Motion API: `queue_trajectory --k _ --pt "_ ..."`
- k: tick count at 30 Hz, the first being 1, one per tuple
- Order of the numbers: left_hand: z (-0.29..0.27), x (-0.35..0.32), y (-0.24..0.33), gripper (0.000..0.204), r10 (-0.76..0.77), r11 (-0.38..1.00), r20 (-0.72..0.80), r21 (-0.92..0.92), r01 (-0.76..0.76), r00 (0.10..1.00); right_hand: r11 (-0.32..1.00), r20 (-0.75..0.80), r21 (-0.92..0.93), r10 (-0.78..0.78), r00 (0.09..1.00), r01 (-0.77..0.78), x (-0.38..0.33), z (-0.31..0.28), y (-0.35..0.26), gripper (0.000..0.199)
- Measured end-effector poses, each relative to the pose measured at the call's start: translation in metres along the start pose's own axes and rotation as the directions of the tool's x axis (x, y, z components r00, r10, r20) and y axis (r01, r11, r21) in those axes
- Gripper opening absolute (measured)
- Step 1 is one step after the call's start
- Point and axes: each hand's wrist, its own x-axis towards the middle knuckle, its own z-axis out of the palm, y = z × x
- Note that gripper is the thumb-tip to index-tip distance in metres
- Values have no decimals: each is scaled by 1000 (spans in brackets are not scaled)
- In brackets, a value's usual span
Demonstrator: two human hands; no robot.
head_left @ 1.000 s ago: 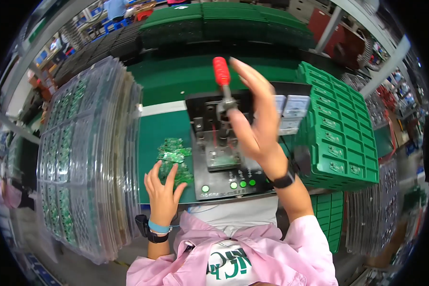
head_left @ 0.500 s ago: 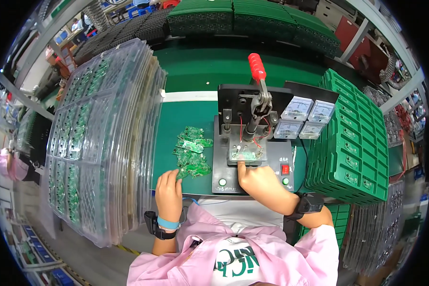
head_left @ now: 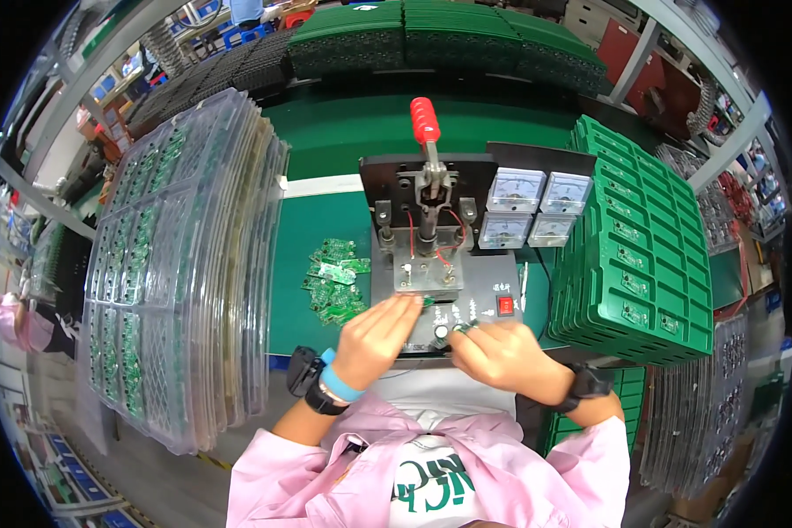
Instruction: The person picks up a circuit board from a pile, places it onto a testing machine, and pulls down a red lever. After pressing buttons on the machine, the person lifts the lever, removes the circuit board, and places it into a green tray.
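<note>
A black test fixture (head_left: 384, 295) with a red-handled toggle clamp (head_left: 424, 121) stands in front of me. My left hand (head_left: 377, 339) reaches to the front of its metal and clear plate, fingers together on a small green circuit board (head_left: 428, 301), mostly hidden by the fingers. To the right, my right hand (head_left: 499, 354) is closed low over the fixture's base, with a bit of a green board (head_left: 460, 327) showing at its fingertips. Left of the fixture lies a loose pile of green circuit boards (head_left: 333, 286).
Tall stacked clear trays (head_left: 172, 264) holding boards stand at left. Stacked green trays (head_left: 647, 255) rise at right. Four-sided panel meters (head_left: 537, 207) sit beside the fixture, above a red switch (head_left: 504, 304). More green trays (head_left: 348, 40) line the far side.
My left hand has moved right from the board pile to the fixture's front. My right hand has drawn back from the board under the plate and closed. The view has shifted slightly.
</note>
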Motion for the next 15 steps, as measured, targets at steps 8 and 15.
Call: queue_trajectory --k 8,15 --pt "29 24 21 29 -93 995 40 38 91 995 763 -457 -135 518 723 -632 -75 -135 45 26" --pt "23 19 23 27 -180 984 118 33 177 977 520 -538 -123 681 497 -845 -161 -213 260 23"
